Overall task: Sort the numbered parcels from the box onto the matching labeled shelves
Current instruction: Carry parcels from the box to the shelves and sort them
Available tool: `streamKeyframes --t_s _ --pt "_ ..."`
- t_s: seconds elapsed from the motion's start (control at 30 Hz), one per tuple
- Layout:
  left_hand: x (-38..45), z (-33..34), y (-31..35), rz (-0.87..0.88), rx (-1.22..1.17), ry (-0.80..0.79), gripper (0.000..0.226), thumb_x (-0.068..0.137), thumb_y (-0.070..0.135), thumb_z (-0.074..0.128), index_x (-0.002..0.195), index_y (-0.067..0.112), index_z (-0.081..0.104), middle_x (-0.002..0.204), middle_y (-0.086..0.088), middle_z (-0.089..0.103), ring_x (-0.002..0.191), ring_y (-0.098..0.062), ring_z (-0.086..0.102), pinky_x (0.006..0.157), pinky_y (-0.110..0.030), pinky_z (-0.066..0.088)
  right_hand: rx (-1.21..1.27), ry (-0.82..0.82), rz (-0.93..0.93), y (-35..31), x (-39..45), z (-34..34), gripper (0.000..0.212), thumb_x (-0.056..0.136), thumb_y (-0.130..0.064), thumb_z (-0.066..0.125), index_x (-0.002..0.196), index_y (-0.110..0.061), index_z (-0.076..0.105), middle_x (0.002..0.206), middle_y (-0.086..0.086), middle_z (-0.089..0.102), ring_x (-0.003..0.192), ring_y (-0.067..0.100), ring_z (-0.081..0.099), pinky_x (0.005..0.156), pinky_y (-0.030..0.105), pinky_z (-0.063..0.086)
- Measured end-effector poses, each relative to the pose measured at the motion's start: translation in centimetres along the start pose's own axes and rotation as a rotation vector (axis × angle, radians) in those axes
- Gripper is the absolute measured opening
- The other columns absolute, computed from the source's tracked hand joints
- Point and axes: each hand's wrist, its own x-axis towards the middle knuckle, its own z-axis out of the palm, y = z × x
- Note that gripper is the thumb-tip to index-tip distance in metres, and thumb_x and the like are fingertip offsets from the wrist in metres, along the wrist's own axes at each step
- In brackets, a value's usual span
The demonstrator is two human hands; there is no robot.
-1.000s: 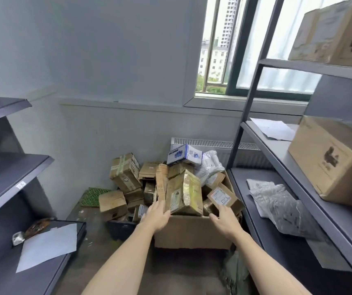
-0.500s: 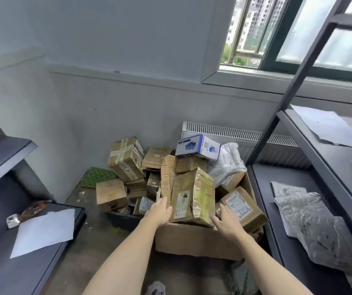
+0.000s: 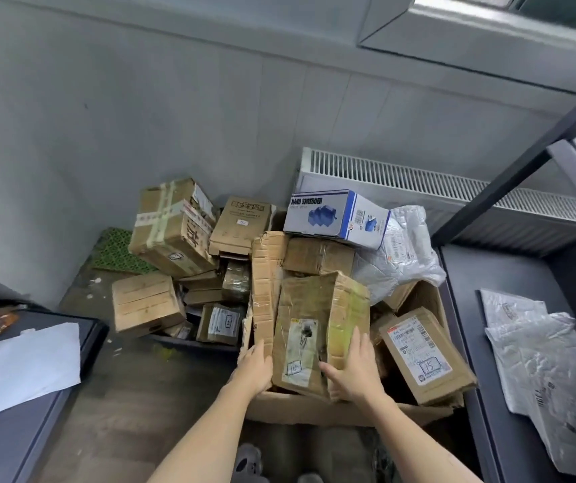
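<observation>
My left hand point(image 3: 255, 366) and right hand point(image 3: 352, 371) clasp the tall taped parcel point(image 3: 318, 325) standing in the cardboard box point(image 3: 314, 409) – fingers curled on both sides. Lift straight toward twelve o'clock, clearing the parcel marked 15 point(image 3: 422, 357) at three – then read its label

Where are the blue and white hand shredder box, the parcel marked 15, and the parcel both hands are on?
Hand shredder box point(image 3: 332, 216): head view, on its printed top face.
Parcel marked 15 point(image 3: 422, 353): head view, on its white shipping label.
Held parcel point(image 3: 318, 308): head view, on its bare cardboard front.
</observation>
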Motion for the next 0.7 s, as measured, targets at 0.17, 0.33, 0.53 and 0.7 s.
streamKeyframes --t_s 0.17,0.33,0.53,0.7 --pt "2.8 2.3 0.6 -0.018 -0.033 -0.005 0.053 0.104 0.024 0.025 0.153 0.02 0.007 0.159 -0.005 0.016 0.143 -0.024 0.022 0.115 -0.032 0.02 0.057 0.0 0.115 -1.1 2.1 1.8 0.112 0.084 -0.053 0.061 0.148 -0.011 -0.021 0.158 0.017 -0.012 0.147 0.032 -0.004 0.118 0.046 0.012" --pt "4.2 3.9 0.3 -0.05 -0.033 -0.036 0.055 0.103 0.026 0.026 0.153 0.018 0.005 0.16 -0.003 0.008 0.145 -0.023 0.017 0.117 -0.035 0.018 0.231 -0.088 0.197 -0.7 3.3 2.5 0.099 0.093 -0.023 0.057 0.146 -0.015 -0.025 0.156 0.017 -0.018 0.145 0.041 0.0 0.115 0.046 0.015" --pt "4.1 4.2 1.3 -0.101 -0.06 -0.095 0.059 0.103 0.034 0.024 0.153 0.013 0.0 0.16 -0.005 0.005 0.146 -0.024 0.016 0.116 -0.035 0.019 0.347 -0.19 0.144 2.1 4.2 1.7 0.085 0.094 -0.002 0.043 0.146 -0.013 -0.024 0.156 0.014 -0.022 0.145 0.036 -0.01 0.117 0.041 0.002" --pt "4.6 4.2 2.2 -0.136 -0.26 -0.029 0.062 0.102 0.039 0.031 0.153 0.013 0.007 0.158 -0.006 0.019 0.143 -0.025 0.023 0.116 -0.037 0.024 0.453 -0.26 0.049 4.0 4.1 1.2 0.086 0.091 0.002 0.04 0.146 -0.013 -0.025 0.155 0.01 -0.025 0.144 0.023 -0.021 0.117 0.035 -0.009"
